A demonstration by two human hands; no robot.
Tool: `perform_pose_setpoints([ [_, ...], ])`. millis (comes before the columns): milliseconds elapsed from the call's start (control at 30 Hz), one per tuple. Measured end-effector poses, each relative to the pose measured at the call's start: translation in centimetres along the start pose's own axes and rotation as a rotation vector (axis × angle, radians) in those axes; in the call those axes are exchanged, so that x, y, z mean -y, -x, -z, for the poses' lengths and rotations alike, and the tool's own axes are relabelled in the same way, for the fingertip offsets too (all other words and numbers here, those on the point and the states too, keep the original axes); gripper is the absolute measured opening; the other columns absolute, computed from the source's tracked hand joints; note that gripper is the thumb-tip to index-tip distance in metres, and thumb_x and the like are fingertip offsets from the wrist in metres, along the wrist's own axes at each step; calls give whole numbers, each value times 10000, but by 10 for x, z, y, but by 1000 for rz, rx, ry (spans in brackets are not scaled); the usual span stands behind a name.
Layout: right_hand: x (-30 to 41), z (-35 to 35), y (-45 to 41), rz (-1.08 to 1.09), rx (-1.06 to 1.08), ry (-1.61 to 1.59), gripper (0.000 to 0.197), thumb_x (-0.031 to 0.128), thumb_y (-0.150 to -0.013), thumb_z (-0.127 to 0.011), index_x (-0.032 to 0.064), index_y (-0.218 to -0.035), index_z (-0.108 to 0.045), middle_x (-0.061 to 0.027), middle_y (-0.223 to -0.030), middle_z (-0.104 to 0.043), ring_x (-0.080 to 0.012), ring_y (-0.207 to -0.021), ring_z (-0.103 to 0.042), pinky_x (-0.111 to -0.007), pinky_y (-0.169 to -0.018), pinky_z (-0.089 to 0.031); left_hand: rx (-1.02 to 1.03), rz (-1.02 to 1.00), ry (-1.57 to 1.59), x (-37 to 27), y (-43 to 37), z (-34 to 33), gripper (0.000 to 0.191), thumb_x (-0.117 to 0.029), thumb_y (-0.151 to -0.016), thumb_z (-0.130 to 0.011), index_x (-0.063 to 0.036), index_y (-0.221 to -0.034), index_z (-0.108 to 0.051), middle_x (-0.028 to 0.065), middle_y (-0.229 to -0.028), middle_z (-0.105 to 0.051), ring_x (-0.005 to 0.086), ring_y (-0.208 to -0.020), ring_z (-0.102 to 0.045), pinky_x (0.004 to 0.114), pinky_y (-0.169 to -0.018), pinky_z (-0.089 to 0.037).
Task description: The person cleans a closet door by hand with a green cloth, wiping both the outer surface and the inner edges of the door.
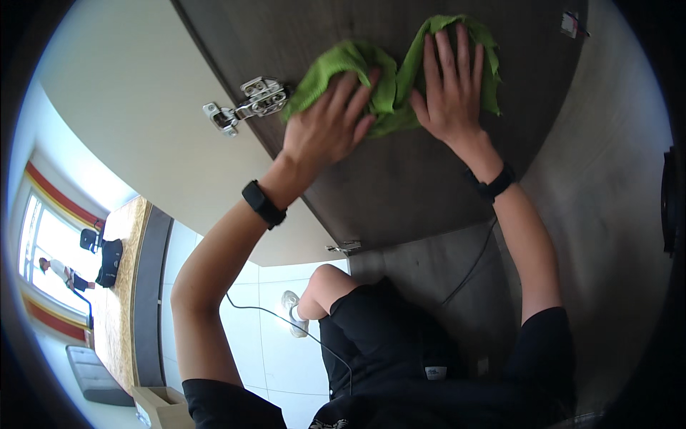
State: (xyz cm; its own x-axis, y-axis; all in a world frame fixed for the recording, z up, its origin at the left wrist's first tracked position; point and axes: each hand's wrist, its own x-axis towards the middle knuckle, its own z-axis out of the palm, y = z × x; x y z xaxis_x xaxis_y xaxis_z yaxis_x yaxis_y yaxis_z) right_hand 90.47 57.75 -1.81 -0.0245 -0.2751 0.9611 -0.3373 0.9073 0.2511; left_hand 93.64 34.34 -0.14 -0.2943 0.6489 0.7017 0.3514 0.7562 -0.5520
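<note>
Against a dark wood-grain cabinet panel [407, 182], a green cloth [396, 118] lies bunched and partly folded. My left hand [327, 118] presses on the cloth's left part, some of its fingertips tucked under a fold. Flat on the right part of the cloth rests my right hand [453, 80], fingers spread. Just left of the cloth, a metal concealed hinge [262, 96] joins the dark panel to a light cabinet door [161, 123]. A second metal hinge [345, 246] is near the lower corner of the door.
A thin black cable [474, 263] hangs at the right, and another cable [316, 338] crosses near my leg. At the far left are a board-topped platform [118, 300] with a black bag [110, 263], a person [61, 271] by a window, a grey cushion [96, 370] and a cardboard box [166, 405].
</note>
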Motion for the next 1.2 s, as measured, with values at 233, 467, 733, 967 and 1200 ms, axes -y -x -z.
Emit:
perform_pose_setpoints([
  [233,65,-14,57,50,207,-79,621,403,-863,-577,153,-1427,-502,-57,-1506,-397,-333,-1422,-321,-634,-1100,-248,69,-208,-29,3,79,-20,643,-431,-922,-570,-105,-1459,-434,52,-998,-572,173,-922,-586,287,-853,-484],
  [467,115,-33,149,271,319,-167,621,438,-839,-641,174,-1393,-543,-3,-1508,-412,-259,-1391,-358,-523,-1100,-302,210,-308,-16,-23,207,-78,477,-346,-943,-537,-109,-1357,-541,56,-1342,-553,210,-1249,-514,417,-1049,-409],
  [733,129,-40,208,468,475,-419,489,242,-919,-591,-67,-1296,-549,-137,-1461,-458,-283,-1378,-392,-429,-1153,-323,213,-356,41,-51,252,-91,496,-322,-928,-554,-116,-1378,-529,53,-1326,-566,231,-1231,-535,415,-1032,-423],
  [967,97,-22,95,347,475,-457,532,214,-907,-594,32,-1397,-493,-76,-1453,-471,-273,-1371,-391,-409,-1148,-323,159,127,-28,-4,144,-11,626,-399,-906,-593,-58,-1418,-475,138,-1218,-595,284,-1144,-559,406,-1013,-424],
  [1200,94,-11,6,181,326,-294,590,300,-883,-643,139,-1430,-491,-31,-1493,-426,-288,-1414,-329,-550,-1159,-224,-10,221,-38,29,108,14,650,-387,-909,-576,-34,-1438,-442,182,-1281,-563,332,-1232,-508,455,-1128,-338],
])
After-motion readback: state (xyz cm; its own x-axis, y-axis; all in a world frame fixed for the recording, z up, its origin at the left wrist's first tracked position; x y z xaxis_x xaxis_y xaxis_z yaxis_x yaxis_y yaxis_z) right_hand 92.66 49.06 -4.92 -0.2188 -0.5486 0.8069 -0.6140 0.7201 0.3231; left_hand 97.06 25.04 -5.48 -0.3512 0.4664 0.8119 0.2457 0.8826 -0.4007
